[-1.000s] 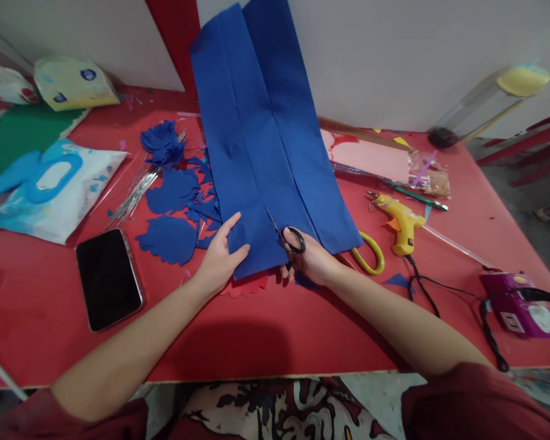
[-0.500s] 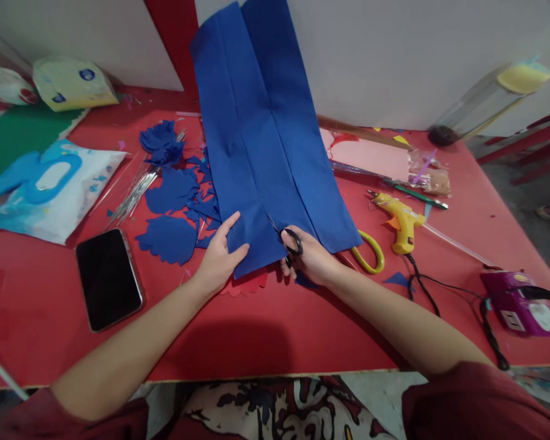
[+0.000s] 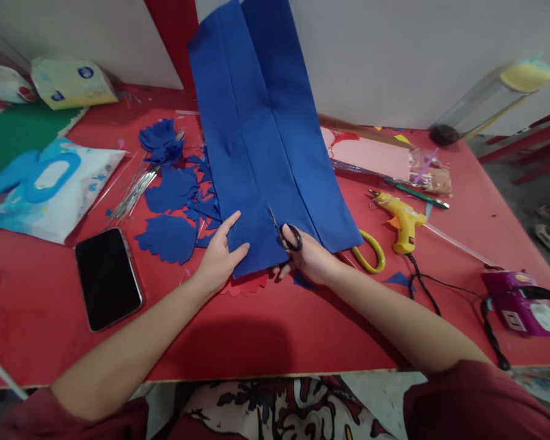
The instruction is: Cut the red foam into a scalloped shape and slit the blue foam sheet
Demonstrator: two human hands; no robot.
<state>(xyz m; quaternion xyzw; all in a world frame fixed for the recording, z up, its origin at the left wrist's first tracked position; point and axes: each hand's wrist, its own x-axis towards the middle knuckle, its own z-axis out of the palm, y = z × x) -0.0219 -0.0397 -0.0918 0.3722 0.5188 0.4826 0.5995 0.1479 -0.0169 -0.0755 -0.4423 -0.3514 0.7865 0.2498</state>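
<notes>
A large folded blue sheet (image 3: pixel 261 140) leans up against the wall, its lower edge in front of me. My left hand (image 3: pixel 220 253) rests at the sheet's lower left corner, thumb and index finger spread apart on it. Small black-handled scissors (image 3: pixel 292 237) are in my right hand (image 3: pixel 314 260), with the thumb and fingers at the handles and the blades pointing up and left over the blue sheet. Left of the sheet are cut blue pieces (image 3: pixel 167 238) and a blue flower shape (image 3: pixel 161 142) beside thin wires (image 3: pixel 135 192). Red scalloped pieces (image 3: pixel 245 285) show under the sheet's bottom edge.
A phone (image 3: pixel 109 278) and a wipes pack (image 3: pixel 57 189) lie at left. On the right are yellow-handled scissors (image 3: pixel 373 250), a yellow glue gun (image 3: pixel 401 220) with its black cord, a purple box (image 3: pixel 520 305) and pink paper (image 3: pixel 371 156). A clear container (image 3: pixel 481 104) stands at the back right.
My right hand's lower fingers have spread a little to the left beneath the scissors. The blades show more fully over the blue sheet. My left hand has stayed in place.
</notes>
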